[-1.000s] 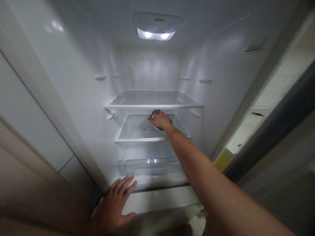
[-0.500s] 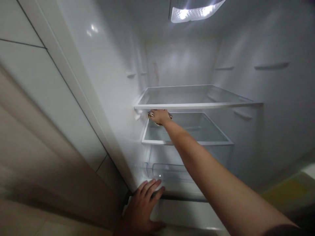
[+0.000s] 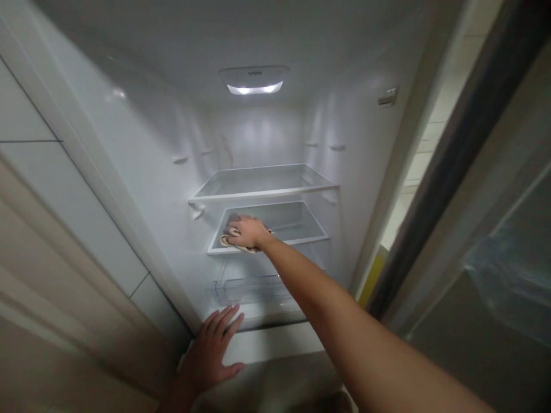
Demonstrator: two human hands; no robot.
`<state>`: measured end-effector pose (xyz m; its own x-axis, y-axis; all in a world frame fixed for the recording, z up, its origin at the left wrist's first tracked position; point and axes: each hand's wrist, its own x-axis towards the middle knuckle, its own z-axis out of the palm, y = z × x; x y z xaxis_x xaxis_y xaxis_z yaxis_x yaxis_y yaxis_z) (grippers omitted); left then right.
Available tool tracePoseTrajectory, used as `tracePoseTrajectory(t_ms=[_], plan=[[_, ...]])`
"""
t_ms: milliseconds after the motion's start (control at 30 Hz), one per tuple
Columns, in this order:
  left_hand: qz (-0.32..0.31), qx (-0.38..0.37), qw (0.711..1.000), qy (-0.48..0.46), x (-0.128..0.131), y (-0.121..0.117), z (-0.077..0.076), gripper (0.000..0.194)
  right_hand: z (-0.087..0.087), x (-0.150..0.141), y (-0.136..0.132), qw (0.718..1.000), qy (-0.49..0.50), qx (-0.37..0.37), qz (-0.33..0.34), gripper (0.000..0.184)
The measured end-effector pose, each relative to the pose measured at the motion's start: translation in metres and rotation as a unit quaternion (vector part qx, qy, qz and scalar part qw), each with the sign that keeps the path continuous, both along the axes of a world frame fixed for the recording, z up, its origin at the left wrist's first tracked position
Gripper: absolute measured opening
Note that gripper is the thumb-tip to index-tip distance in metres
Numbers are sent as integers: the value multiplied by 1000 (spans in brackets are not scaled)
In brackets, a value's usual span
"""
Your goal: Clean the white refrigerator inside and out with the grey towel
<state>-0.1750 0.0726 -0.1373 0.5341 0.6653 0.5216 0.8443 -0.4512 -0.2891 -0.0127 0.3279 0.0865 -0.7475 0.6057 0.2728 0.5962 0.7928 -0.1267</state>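
Note:
My right hand (image 3: 249,229) reaches into the fridge and presses a bunched cloth (image 3: 232,236) onto the left part of the lower glass shelf (image 3: 297,222). The cloth is light tan with darker patches; part of it is covered by the fingers. Above it sits the upper glass shelf (image 3: 262,179), its white front edge just beyond my knuckles. My left hand (image 3: 213,347) rests at the fridge's lower left front edge, fingers spread, holding nothing. A clear plastic drawer (image 3: 253,289) lies below the shelves, between the two hands.
The fridge lamp (image 3: 255,89) glows at the top. Small shelf supports (image 3: 179,160) stick out from the side walls. At the right stands the open door (image 3: 486,298), with a dark seal (image 3: 434,172). White tiles (image 3: 86,212) line the left side.
My right hand has drawn the cloth forward on the lower shelf, toward its front edge. The view has shifted, bringing the open door in at the right. My left hand stays spread on the edge.

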Motion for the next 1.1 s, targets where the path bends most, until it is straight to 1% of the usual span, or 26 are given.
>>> tracePoseTrajectory(t_ms=[100, 200, 300, 400, 500, 633, 733, 833, 900, 967, 1100], plan=[[4, -6, 1000, 2, 1, -1, 0, 103, 1, 32, -1, 999, 12, -5, -44, 50], [1, -6, 1000, 3, 2, -1, 1, 101, 3, 57, 9, 993, 24, -17, -112, 51], [-2, -3, 1000, 1, 2, 0, 1, 99, 3, 71, 25, 984, 38, -25, -173, 58], [-2, -14, 1000, -3, 0, 1, -2, 100, 1, 73, 45, 972, 58, -25, -228, 63], [3, -30, 999, -11, -2, 2, -5, 101, -4, 68, 66, 954, 87, -29, -286, 61], [4, -38, 999, -13, -2, 1, -1, 101, -6, 55, 93, 923, 135, -58, -355, 49], [0, -29, 999, -14, 0, 1, 4, 102, -4, 43, 113, 889, 185, -80, -411, 41], [0, -23, 1000, -14, 0, 2, 6, 101, -2, 29, 131, 849, 242, -92, -460, 43], [1, -19, 1000, -14, -1, 4, 5, 100, -2, 20, 141, 829, 280, -90, -476, 47], [-2, -10, 1000, -10, -3, 6, 4, 101, -4, 8, 150, 816, 315, -77, -479, 48], [-14, 10, 1000, 7, -7, 10, -1, 103, -11, -21, 166, 809, 360, -44, -463, 49]])
